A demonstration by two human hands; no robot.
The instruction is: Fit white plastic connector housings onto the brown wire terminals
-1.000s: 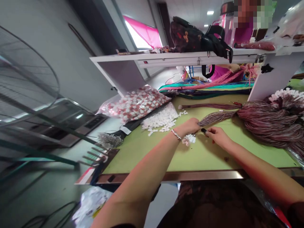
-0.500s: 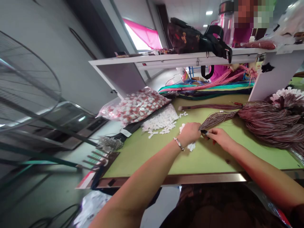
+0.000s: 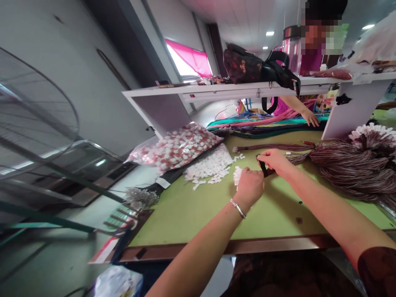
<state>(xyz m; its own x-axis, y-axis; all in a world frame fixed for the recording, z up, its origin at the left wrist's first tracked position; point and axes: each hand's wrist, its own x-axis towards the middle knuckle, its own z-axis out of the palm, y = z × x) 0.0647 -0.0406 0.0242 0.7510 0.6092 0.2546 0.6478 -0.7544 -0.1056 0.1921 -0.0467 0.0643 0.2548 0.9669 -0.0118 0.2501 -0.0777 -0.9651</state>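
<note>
My left hand, with a silver bracelet at its wrist, is closed around a bundle of thin brown wires near its end. White connectors stick out beside its left edge. My right hand, just above and to the right, pinches a short black strip that runs down to the bundle beside my left fingers. The wires pass under my right hand toward a large brown wire coil on the green table.
Loose white connectors and a clear bag of red-and-white parts lie at the left. A shelf holds a dark bag. Behind it, a person's hand reaches over coloured wires.
My right hand has moved up and left, from the right side of the bundle to above it, with the black strip. The person's arm across the table now reaches over the coloured wires.
</note>
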